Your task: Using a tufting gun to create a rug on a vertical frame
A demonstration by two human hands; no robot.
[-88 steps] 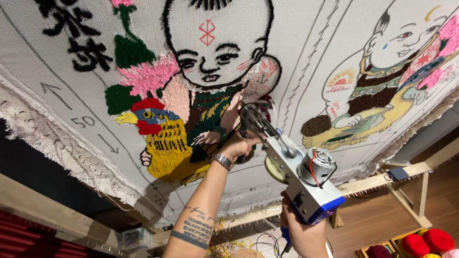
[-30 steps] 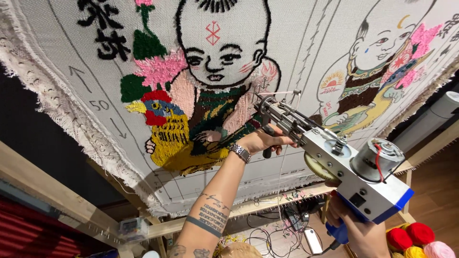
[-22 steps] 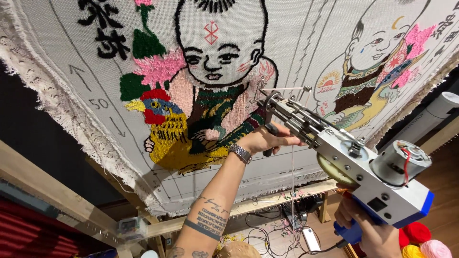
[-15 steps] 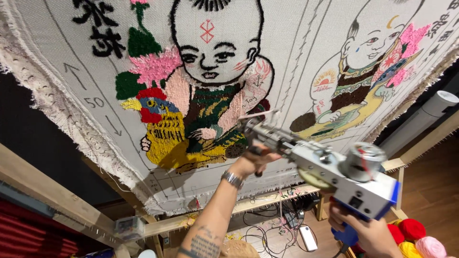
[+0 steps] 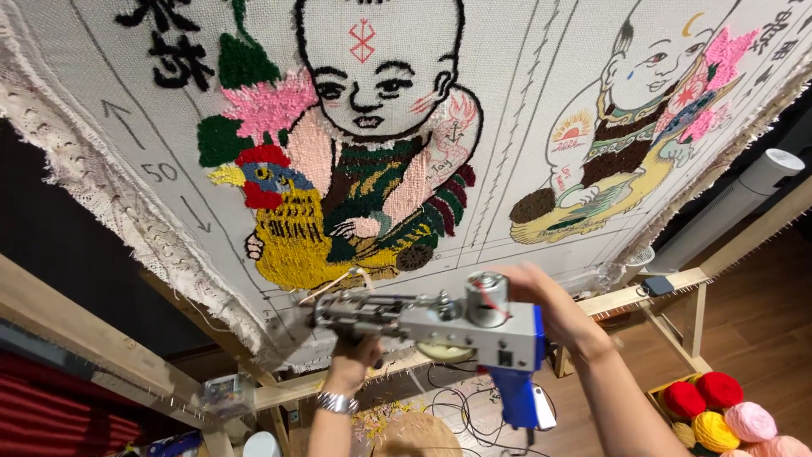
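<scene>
Head view: the tufting gun (image 5: 440, 322) lies level below the tufted cloth (image 5: 524, 110), clear of it. The left hand (image 5: 355, 351) is wrapped around its front grip; the right hand (image 5: 541, 296) rests loosely curled on the motor end, off the blue handle (image 5: 516, 398). Risk: with so light a hold the gun may tip, or the loose yarn (image 5: 334, 283) may snag. A crate (image 5: 668, 406) at lower right contains red, yellow and pink yarn balls (image 5: 719, 406).

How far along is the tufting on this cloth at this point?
Done: the left child figure's rooster, robe and pink flower are filled with yarn. In hand: the silver tufting gun with blue handle, left hand gripping its front, right hand on top, off the white backing cloth. Left: the right figure is partly filled, faces and borders bare.
</scene>
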